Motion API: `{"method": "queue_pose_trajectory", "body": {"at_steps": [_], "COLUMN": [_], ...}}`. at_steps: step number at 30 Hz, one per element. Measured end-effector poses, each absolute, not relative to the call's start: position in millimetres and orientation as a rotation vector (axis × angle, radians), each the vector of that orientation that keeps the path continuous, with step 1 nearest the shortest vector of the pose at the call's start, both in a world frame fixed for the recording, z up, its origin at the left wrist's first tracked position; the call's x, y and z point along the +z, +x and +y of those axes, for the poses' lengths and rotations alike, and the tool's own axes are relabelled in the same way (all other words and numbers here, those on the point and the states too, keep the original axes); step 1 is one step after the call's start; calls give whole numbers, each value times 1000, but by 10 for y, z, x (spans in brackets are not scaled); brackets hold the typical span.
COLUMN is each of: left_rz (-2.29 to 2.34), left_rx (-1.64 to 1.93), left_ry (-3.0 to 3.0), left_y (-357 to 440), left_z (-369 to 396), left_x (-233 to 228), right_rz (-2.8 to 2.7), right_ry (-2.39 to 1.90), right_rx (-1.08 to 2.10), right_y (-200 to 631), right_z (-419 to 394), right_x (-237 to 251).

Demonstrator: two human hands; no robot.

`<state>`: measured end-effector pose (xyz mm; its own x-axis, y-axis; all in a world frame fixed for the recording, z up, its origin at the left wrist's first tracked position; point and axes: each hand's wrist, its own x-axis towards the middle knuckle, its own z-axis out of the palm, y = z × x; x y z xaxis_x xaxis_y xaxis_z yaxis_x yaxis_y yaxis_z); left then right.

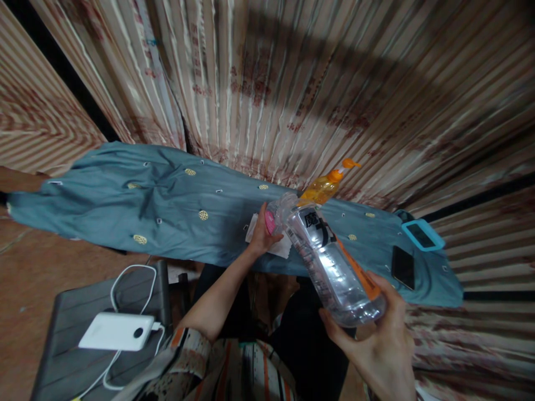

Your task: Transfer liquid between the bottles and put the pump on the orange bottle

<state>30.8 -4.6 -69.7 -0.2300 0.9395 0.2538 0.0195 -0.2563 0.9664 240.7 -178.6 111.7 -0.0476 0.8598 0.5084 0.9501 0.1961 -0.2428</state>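
Observation:
My right hand (380, 334) grips the base of a large clear plastic bottle (330, 267) with an orange and black label. The bottle is tilted, its top pointing up and left toward my other hand. My left hand (262, 238) is closed around a small clear plastic container (281, 214) with a pink label; its exact kind is hard to make out. The two clear pieces meet or overlap in view, and I cannot tell whether they touch. Below them, a white paper sheet (281, 248) lies on the cloth. Just behind stands an amber pump bottle (320, 189) with an orange pump.
A teal patterned cloth (167, 195) covers the long narrow table. On its right end lie a black phone (402, 267) and a light-blue framed device (423, 235). A white power bank (117, 331) with a cable rests on a dark stool (67, 317). Striped curtains (267, 83) hang behind.

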Motion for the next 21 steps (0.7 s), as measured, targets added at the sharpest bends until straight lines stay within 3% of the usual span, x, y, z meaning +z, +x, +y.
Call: {"method": "queue_pose_trajectory", "body": {"at_steps": [21], "left_rz": [1277], "left_rx": [1580], "left_ry": [1327], "left_y": [299], "left_z": [-64], "left_x": [-670], "right_rz": [-1843], "right_ry": [-1767], "right_rx": [-102], "right_y": [2350], "right_z": [-1816], "right_x": [1143]}}
